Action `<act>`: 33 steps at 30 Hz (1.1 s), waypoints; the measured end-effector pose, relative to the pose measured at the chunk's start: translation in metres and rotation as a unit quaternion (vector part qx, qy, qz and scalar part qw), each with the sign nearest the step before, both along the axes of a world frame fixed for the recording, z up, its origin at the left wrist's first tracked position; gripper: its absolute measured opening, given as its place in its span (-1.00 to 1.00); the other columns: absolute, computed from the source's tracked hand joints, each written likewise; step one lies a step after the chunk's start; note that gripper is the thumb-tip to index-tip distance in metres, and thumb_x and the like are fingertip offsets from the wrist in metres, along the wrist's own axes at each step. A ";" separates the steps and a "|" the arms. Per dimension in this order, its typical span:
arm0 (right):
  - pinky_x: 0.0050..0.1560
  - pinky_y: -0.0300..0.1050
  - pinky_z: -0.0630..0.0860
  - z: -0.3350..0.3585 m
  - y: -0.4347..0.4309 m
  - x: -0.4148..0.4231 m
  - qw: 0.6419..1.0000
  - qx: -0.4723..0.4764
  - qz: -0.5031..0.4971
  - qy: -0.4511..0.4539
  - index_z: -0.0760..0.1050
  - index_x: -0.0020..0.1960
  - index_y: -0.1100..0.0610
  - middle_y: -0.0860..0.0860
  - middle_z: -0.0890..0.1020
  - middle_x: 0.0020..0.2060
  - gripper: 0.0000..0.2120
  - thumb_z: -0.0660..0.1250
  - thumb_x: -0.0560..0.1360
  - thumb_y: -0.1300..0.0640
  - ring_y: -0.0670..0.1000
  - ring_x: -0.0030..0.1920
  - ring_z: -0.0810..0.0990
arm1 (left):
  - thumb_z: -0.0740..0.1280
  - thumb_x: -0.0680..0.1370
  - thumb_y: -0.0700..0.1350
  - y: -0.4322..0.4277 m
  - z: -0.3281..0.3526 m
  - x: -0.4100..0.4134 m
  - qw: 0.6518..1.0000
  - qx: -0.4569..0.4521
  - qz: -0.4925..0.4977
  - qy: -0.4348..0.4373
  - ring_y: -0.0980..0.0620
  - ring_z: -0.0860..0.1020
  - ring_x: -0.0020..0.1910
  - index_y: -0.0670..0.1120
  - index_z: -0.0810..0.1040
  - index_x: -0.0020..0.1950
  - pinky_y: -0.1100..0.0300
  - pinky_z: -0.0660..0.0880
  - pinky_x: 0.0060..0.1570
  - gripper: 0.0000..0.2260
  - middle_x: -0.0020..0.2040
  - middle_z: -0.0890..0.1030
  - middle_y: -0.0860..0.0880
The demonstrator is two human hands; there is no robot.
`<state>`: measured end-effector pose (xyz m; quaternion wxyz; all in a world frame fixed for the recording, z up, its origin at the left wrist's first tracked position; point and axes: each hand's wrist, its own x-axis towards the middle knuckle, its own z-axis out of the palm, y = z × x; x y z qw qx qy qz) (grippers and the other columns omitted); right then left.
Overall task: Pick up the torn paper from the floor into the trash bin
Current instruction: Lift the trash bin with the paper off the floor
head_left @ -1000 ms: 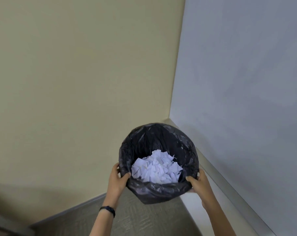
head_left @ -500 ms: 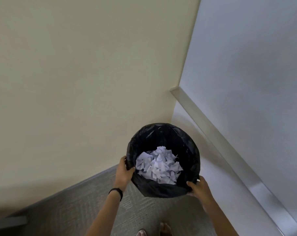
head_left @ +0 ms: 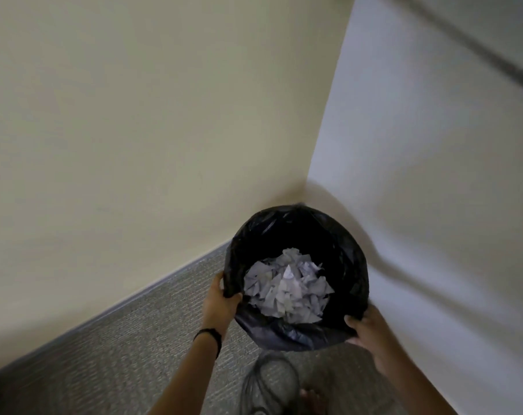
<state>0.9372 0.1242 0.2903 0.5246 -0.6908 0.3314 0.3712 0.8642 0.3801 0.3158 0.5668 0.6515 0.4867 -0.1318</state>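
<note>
Trash bin (head_left: 284,335) holds heaped torn paper (head_left: 287,289). Left hand (head_left: 220,301) grips left rim, right hand (head_left: 366,327) grips right rim. Wall corner (head_left: 306,187) close behind; carpet (head_left: 119,354) stretches left.

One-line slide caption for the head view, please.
Left hand and right hand grip the rim of the bag-lined trash bin, torn paper heaped inside, by a wall corner.
</note>
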 end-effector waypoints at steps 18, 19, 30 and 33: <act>0.20 0.26 0.47 -0.107 0.025 0.083 0.990 -0.075 0.079 -0.091 0.24 0.35 0.19 0.25 0.42 0.28 -0.58 0.28 0.53 0.29 0.25 0.25 0.45 | 0.23 0.53 -0.41 0.013 -0.119 0.063 0.997 0.005 0.002 -0.074 -0.11 0.45 0.23 -0.09 0.24 0.42 -0.01 0.43 0.19 -0.49 0.27 0.46 -0.15; 0.20 0.25 0.47 -0.107 0.025 0.082 0.991 -0.076 0.075 -0.084 0.23 0.36 0.19 0.24 0.41 0.29 -0.58 0.26 0.54 0.29 0.25 0.26 0.45 | 0.23 0.52 -0.41 0.013 -0.118 0.063 0.997 0.009 -0.003 -0.073 -0.12 0.45 0.24 -0.08 0.25 0.41 -0.02 0.44 0.19 -0.50 0.25 0.47 -0.13; 0.40 0.11 0.27 -0.052 0.035 0.070 0.990 -0.088 0.084 -0.073 -0.01 0.53 0.11 0.13 0.15 0.50 -0.41 0.17 0.59 0.25 0.19 0.46 0.22 | 0.23 0.54 -0.30 0.012 -0.072 0.040 0.970 0.100 -0.211 -0.061 -0.13 0.44 0.32 0.00 0.02 0.53 0.03 0.45 0.18 -0.36 0.42 0.38 -0.07; 0.34 0.14 0.32 -0.018 0.038 0.053 0.985 -0.104 0.082 -0.113 0.13 0.49 0.16 0.18 0.23 0.46 -0.47 0.23 0.57 0.21 0.24 0.40 0.29 | 0.22 0.57 -0.26 0.006 -0.036 0.024 0.950 0.125 -0.284 -0.018 -0.06 0.17 0.51 -0.02 -0.10 0.56 0.11 0.21 0.42 -0.32 0.56 0.08 -0.02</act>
